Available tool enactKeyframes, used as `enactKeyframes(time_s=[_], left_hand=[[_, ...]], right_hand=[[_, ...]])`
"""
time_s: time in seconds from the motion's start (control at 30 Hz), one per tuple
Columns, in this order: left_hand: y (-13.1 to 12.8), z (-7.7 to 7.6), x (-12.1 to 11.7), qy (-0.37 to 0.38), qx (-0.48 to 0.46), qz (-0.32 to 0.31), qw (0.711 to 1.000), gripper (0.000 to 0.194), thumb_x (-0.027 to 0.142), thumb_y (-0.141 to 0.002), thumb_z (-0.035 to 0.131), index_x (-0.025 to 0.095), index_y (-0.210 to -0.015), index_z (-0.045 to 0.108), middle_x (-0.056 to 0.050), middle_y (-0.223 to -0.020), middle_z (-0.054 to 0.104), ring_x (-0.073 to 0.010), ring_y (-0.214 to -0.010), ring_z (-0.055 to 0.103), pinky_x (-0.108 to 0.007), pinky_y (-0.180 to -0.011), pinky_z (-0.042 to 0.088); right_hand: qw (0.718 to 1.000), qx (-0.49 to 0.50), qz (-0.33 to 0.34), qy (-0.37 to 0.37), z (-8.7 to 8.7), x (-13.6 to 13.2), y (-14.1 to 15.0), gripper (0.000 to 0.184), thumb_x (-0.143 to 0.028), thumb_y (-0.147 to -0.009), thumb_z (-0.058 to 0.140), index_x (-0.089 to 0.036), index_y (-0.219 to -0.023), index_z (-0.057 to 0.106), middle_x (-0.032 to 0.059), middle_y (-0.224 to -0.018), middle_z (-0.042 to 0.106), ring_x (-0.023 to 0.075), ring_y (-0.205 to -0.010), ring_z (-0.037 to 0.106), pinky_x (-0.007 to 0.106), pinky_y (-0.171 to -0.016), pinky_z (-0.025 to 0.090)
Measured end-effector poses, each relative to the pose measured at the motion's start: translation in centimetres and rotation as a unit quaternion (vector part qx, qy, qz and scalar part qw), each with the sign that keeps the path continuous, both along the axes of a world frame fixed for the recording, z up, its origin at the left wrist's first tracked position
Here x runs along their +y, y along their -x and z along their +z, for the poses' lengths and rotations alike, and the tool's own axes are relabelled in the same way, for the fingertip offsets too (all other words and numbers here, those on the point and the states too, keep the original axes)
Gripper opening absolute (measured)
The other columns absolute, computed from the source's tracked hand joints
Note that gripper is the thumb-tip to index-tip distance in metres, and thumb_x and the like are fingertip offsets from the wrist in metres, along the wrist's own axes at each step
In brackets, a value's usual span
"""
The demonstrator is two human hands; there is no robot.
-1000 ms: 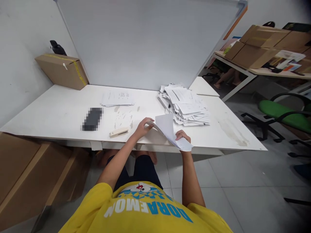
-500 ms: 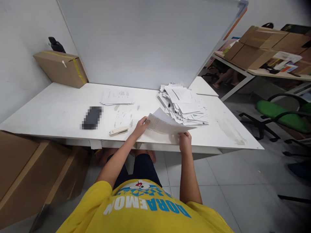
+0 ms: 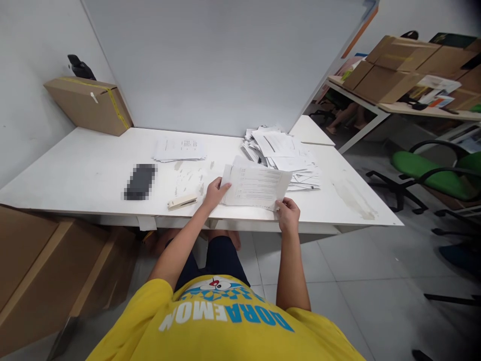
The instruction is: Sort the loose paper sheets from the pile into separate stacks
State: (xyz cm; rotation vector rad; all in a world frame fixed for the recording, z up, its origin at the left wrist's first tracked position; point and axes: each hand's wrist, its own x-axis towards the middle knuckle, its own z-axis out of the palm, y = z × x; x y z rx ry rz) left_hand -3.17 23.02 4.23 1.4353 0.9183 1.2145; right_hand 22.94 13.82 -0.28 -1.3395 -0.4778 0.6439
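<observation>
Printed paper sheets [image 3: 257, 186] are held between my two hands near the front edge of the white table [image 3: 90, 175]. My left hand [image 3: 216, 193] is closed on their left edge, thumb on top. At the lower right corner, my right hand [image 3: 288, 214] pinches them. Just left of my left hand lies a cream stapler [image 3: 182, 201]. A large messy pile of papers [image 3: 280, 148] sits right behind the held sheets, partly covered by them. Further back on the left is a smaller, neater stack of papers [image 3: 178, 149].
A dark, pixelated flat object [image 3: 140, 181] lies on the table's left part. A taped cardboard box [image 3: 88, 105] stands at the back left corner against a white partition [image 3: 199, 65]. To the right are a green chair [image 3: 424, 173] and another table with boxes [image 3: 394, 70].
The sheets have gone from bowed and tilted to spread flatter, their printed face now showing. Both hands keep hold of them. The view has shifted slightly.
</observation>
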Motion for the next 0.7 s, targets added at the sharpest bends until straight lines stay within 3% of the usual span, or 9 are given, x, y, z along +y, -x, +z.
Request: enactKeyframes(time_s=[0.17, 0.4, 0.57, 0.7], left_hand=[[0.1, 0.1, 0.1, 0.002, -0.015, 0.0, 1.0, 0.033, 0.051, -0.081, 0.066, 0.019, -0.086, 0.06, -0.001, -0.082, 0.061, -0.0168, -0.08, 0.057, -0.027, -0.072, 0.045], [-0.1, 0.6, -0.1, -0.014, 0.001, 0.034, 0.999, 0.031, 0.048, -0.081, 0.066, 0.02, -0.077, 0.054, 0.002, -0.072, 0.055, -0.0145, -0.072, 0.052, -0.026, -0.067, 0.04], [1.3, 4.1, 3.4, -0.077, 0.063, 0.13, 0.986, 0.03, 0.034, -0.084, 0.065, 0.021, -0.066, 0.044, 0.006, -0.062, 0.041, -0.0118, -0.063, 0.044, -0.025, -0.061, 0.035], [6.9, 7.2, 8.2, -0.091, 0.181, 0.233, 0.951, 0.037, 0.026, -0.083, 0.07, 0.021, -0.062, 0.039, 0.007, -0.06, 0.039, -0.0103, -0.062, 0.042, -0.026, -0.068, 0.043]], right_hand=[[0.999, 0.006, -0.028, -0.019, 0.0, 0.0, 0.0, 0.036, -0.038, -0.048, 0.076, -0.02, -0.075, 0.062, -0.0073, -0.061, 0.054, 0.0083, -0.056, 0.045, 0.022, -0.05, 0.033], [0.999, 0.002, -0.047, -0.011, 0.1, 0.0, 0.0, 0.031, -0.039, -0.052, 0.071, -0.023, -0.069, 0.051, -0.007, -0.061, 0.05, 0.0087, -0.055, 0.042, 0.022, -0.049, 0.031], [0.999, -0.001, -0.043, 0.001, 0.4, -0.1, 0.1, 0.031, -0.039, -0.051, 0.068, -0.023, -0.068, 0.048, -0.0071, -0.061, 0.048, 0.0092, -0.055, 0.041, 0.023, -0.05, 0.031], [0.999, -0.005, -0.027, 0.022, 0.4, -0.2, -0.1, 0.034, -0.037, -0.05, 0.069, -0.022, -0.076, 0.053, -0.0064, -0.065, 0.052, 0.0098, -0.056, 0.045, 0.023, -0.051, 0.031]])
